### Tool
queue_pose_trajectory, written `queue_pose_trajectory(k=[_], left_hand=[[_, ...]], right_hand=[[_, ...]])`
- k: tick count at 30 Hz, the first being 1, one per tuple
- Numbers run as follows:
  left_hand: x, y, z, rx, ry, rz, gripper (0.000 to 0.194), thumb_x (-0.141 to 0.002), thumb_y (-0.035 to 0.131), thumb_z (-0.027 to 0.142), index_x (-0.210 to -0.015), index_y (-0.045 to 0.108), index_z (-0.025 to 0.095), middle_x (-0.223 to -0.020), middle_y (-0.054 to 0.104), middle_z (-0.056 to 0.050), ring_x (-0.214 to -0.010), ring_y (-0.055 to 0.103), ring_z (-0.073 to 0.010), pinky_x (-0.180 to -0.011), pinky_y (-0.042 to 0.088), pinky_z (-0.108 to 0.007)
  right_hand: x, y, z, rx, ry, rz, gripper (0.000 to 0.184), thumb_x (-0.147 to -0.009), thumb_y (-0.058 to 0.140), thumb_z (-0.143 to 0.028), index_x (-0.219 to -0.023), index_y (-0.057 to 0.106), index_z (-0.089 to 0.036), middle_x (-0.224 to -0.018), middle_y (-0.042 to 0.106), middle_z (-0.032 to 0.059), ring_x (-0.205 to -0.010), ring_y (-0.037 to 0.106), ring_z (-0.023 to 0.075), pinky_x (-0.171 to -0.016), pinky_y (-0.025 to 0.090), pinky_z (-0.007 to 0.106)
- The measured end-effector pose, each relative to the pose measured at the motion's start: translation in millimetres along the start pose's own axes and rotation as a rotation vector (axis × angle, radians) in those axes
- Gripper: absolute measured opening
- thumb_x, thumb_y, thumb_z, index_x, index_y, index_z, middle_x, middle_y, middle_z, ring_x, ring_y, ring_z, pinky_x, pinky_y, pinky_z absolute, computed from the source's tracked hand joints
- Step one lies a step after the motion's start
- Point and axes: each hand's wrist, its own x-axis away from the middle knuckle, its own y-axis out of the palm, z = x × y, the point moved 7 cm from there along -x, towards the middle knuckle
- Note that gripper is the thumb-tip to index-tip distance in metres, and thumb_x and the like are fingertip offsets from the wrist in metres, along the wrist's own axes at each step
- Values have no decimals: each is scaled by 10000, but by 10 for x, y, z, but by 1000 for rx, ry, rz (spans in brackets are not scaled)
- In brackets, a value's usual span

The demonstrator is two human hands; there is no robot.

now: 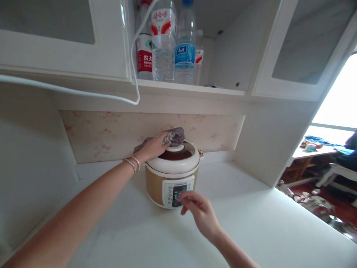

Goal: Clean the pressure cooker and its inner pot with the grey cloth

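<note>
A beige and white electric cooker [153, 183] with a dark see-through lid centre stands upright on the white counter. My left hand [156, 147] reaches over the lid and is closed on a crumpled grey-brown cloth [177, 136], which lies by the lid's white knob [175, 148]. Part of the cloth is hidden behind that hand and wrist. In front of the cooker's control panel [169, 197] is my right hand [196, 210], empty, its fingers loosely bent and apart. One fingertip is at the panel's dark display; whether it touches cannot be made out.
Overhead, an open white cabinet [228, 48] holds several plastic bottles [164, 52]. A white cable [97, 95] hangs below its shelf. Flowered wallpaper [106, 134] covers the back. Past the right-hand side wall, a table [323, 152], a stool and metal pots [315, 204] stand near a window.
</note>
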Motion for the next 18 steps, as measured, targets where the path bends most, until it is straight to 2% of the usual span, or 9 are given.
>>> queue_pose_trajectory(k=[3,5,7,9,12,14,15,16,18], left_hand=[[-167,7,-149,26,13,-41,428,-849,550,415,-1238,593,242,-1212,653,-67,-1098,599,-251,-984,416,-372],[-326,-34,-243,65,-33,-29,372,-858,533,409,-1147,643,203,-1116,692,-78,-997,634,-235,-927,452,-358],[-502,-103,-292,15,-77,14,331,-855,533,384,-1072,665,172,-1048,706,-91,-938,641,-231,-889,465,-351],[-674,-215,-282,-113,-108,114,326,-853,528,367,-1064,658,155,-1038,698,-112,-945,632,-249,-880,458,-356],[-873,-415,-197,-256,-158,351,385,-879,472,395,-1131,617,142,-1061,678,-144,-986,619,-272,-881,441,-361],[-982,-447,-110,-285,-127,425,427,-888,449,413,-1186,585,140,-1087,670,-143,-1009,612,-268,-887,433,-351],[-1037,-413,-70,-284,-90,411,436,-883,456,415,-1198,579,140,-1101,669,-138,-1016,608,-262,-892,430,-342],[-1092,-332,-44,-275,-47,344,433,-872,473,412,-1190,587,141,-1106,671,-129,-1014,607,-254,-893,429,-330],[-1172,-49,-58,-227,6,67,411,-824,541,417,-1124,630,151,-1085,688,-108,-981,613,-239,-880,438,-311]], right_hand=[[196,-193,521,-53,189,-41,181,-743,578,-321,-784,688,-182,-632,625,11,-584,599,157,-625,464,288],[222,-348,850,-146,302,22,190,-696,609,-339,-769,674,-177,-721,645,20,-567,580,136,-614,464,277],[202,-492,1101,-220,362,111,219,-666,627,-357,-793,662,-182,-833,659,27,-559,562,115,-604,462,264],[166,-573,1242,-242,374,147,226,-665,622,-356,-813,654,-189,-861,658,22,-557,551,107,-598,455,252],[131,-576,1298,-211,363,94,181,-683,595,-327,-782,650,-186,-801,645,10,-568,545,108,-608,439,244],[129,-552,1289,-173,349,60,160,-690,578,-307,-761,649,-182,-761,633,5,-571,534,110,-612,426,245],[130,-539,1283,-152,343,47,160,-692,570,-298,-765,651,-181,-760,634,7,-574,529,111,-614,421,247],[132,-525,1280,-127,339,33,164,-693,562,-292,-770,654,-181,-764,638,9,-576,523,113,-611,413,249],[135,-503,1276,-60,337,12,177,-693,546,-281,-776,664,-180,-749,640,11,-581,515,117,-600,391,249]])
